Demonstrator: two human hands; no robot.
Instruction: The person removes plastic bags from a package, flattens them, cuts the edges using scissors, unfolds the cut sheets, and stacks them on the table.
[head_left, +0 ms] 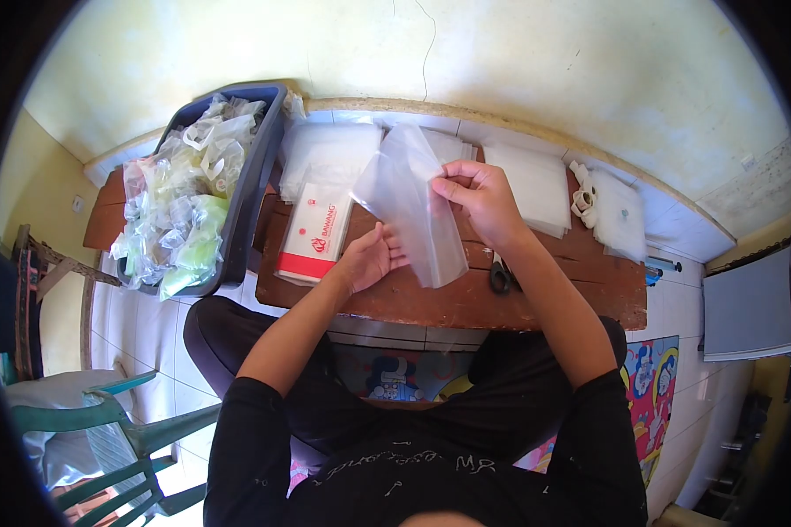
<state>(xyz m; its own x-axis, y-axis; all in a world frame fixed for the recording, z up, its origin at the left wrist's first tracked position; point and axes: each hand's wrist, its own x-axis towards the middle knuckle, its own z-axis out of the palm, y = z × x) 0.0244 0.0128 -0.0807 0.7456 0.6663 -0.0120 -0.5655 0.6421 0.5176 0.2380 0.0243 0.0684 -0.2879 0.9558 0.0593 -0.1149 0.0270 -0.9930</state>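
Note:
A clear, flat plastic bag [417, 206] is held up slantwise over the low brown table. My right hand [479, 198] pinches its right edge between thumb and fingers. At the bag's lower left side is my left hand [373, 259], palm turned up and fingers apart, with the fingertips partly behind the clear film; whether they touch it I cannot make out. Just left of that hand lies a stack of white and red printed packets [312, 235], lettered "BAWANG". Scissors with dark handles [500, 279] rest on the table below my right wrist.
Stacks of clear plastic bags lie along the table's back, one at left [325, 149] and one at right [532, 180]. A dark bin [272, 114] heaped with crumpled plastic [180, 189] stands left. Beyond the wooden table [589, 294] is a wall; a green chair [141, 439] stands lower left.

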